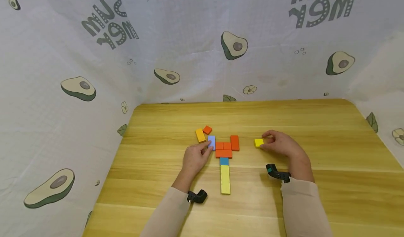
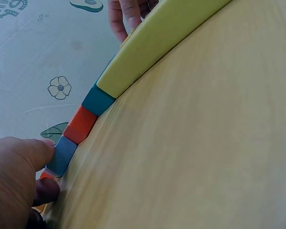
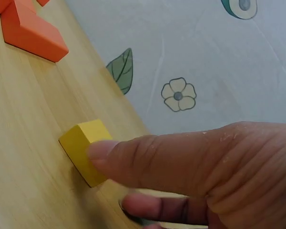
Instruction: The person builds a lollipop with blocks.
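Observation:
My left hand [image 1: 195, 158] pinches a lavender-blue rectangular block [image 1: 211, 142] at the left side of a flat block figure. In the left wrist view, the thumb lies against that block's [image 2: 64, 156] edge. Over on the right, my right hand [image 1: 281, 145] holds a small yellow block [image 1: 258, 143] between thumb and fingers; the block stands apart from the figure. The right wrist view shows the thumb on the yellow block [image 3: 81, 148], with the fingers' far contact partly hidden. Orange-red blocks [image 1: 223, 154], a small blue block [image 1: 224, 161] and a long pale-yellow block [image 1: 225, 179] form the figure.
An upright red block [image 1: 235, 143] adjoins the figure's right side. Beyond the left hand lie an orange-yellow block [image 1: 200, 135] and a small red block [image 1: 207, 129]. The wooden table [image 1: 151, 173] meets an avocado-print cloth [image 1: 202, 54] at its back and sides.

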